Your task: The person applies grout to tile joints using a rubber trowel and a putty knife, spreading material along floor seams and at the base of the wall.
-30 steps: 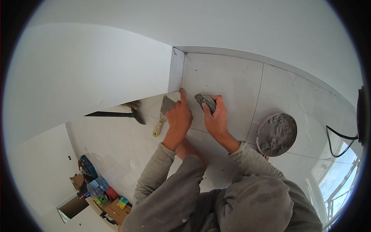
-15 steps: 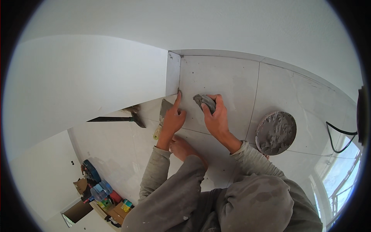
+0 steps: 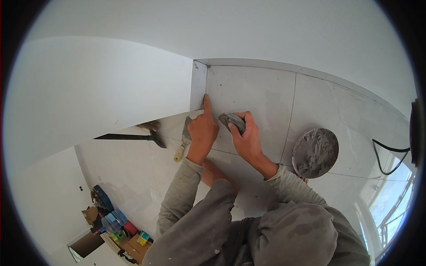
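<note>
My left hand (image 3: 203, 134) has its index finger stretched out, with the fingertip against the joint at the foot of a narrow tile strip (image 3: 198, 86) on the wall's end. Its other fingers are curled and hold nothing that I can see. In my right hand (image 3: 251, 138) is a mortar-smeared grey wad (image 3: 232, 122), a rag or a sponge; I cannot tell which. It is just right of my left hand. Beside my left wrist, a putty knife (image 3: 182, 144) with a pale green handle lies on the tiled floor (image 3: 253, 88).
To the right stands a round tub (image 3: 316, 153) of wet grey grout. A black cable (image 3: 385, 168) loops near the far right. Left of the putty knife lies a dark-handled broom (image 3: 128, 137), partly behind the white wall (image 3: 111, 84). Bags and boxes (image 3: 115, 219) are piled at lower left.
My left index finger has slid away from me along the joint, and the left hand has moved slightly right. My right hand with the wad has shifted slightly left.
</note>
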{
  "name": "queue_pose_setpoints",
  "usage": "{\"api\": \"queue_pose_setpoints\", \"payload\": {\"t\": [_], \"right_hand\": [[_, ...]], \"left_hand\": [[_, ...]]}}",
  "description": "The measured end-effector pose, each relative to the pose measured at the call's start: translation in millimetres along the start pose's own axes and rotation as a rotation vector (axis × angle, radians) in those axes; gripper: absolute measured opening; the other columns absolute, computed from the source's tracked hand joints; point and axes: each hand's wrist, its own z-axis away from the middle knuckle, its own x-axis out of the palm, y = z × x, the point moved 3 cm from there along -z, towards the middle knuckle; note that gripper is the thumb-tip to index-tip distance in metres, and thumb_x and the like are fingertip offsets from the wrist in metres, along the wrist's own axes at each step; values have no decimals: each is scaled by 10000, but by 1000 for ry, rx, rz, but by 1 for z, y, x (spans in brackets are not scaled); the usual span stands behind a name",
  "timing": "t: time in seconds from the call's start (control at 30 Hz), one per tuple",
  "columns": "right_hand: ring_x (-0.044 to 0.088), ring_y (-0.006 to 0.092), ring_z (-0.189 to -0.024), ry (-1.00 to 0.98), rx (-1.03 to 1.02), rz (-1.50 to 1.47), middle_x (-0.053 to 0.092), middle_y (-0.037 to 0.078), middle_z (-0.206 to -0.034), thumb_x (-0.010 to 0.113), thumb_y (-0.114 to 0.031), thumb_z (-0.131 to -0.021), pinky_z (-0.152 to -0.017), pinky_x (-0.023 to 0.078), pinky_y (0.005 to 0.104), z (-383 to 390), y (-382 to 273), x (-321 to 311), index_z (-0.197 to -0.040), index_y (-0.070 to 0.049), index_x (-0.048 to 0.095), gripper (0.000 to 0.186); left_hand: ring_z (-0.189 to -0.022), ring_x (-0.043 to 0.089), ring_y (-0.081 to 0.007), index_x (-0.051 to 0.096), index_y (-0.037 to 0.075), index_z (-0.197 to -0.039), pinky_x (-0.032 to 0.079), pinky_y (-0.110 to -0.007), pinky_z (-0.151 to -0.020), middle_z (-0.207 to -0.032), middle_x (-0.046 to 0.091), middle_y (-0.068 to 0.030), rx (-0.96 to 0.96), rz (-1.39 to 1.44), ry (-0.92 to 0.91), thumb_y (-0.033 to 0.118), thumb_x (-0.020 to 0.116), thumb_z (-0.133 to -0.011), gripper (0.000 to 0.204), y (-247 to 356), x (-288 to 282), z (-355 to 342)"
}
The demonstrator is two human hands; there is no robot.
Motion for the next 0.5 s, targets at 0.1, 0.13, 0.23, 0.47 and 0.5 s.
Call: {"api": "queue_pose_setpoints", "payload": {"t": [0.1,0.13,0.23,0.47,0.5], "right_hand": [[681,258,-955,14,-34,25,698,175,-1042,658,-70,-969,-877,532,363,0,0,-6,-1185,25,551,259],[683,260,-944,27,-45,31,700,174,-1032,659,-71,-970,-871,534,363,0,1,-11,-1183,23,551,258],[687,263,-920,34,-36,10,706,171,-1013,661,-73,-969,-853,538,365,1,-4,-21,-1179,17,552,253],[688,256,-912,72,-47,13,710,171,-1007,660,-75,-968,-835,539,366,2,-16,-36,-1166,14,561,239],[692,270,-906,73,-48,0,712,175,-1015,659,-74,-968,-832,542,370,0,-16,-35,-1164,12,565,233]], "left_hand": [[-583,690,-369,357,76,-1591,535,-488,-525,-698,702,-153,-45,-23,-86,153,690,-807,855,4,6,10],[-583,690,-369,357,76,-1591,535,-488,-525,-698,702,-153,-35,-17,-86,153,690,-807,855,8,7,14],[-620,705,-378,382,50,-1568,543,-497,-553,-717,711,-162,-61,-19,-113,157,688,-817,818,7,9,30],[-770,712,-437,536,38,-1299,552,-551,-693,-870,732,-216,-15,81,-59,186,626,-894,441,14,-11,14],[-828,719,-429,537,37,-1293,556,-540,-721,-928,737,-220,20,112,-12,186,623,-906,423,17,-13,9]]}}
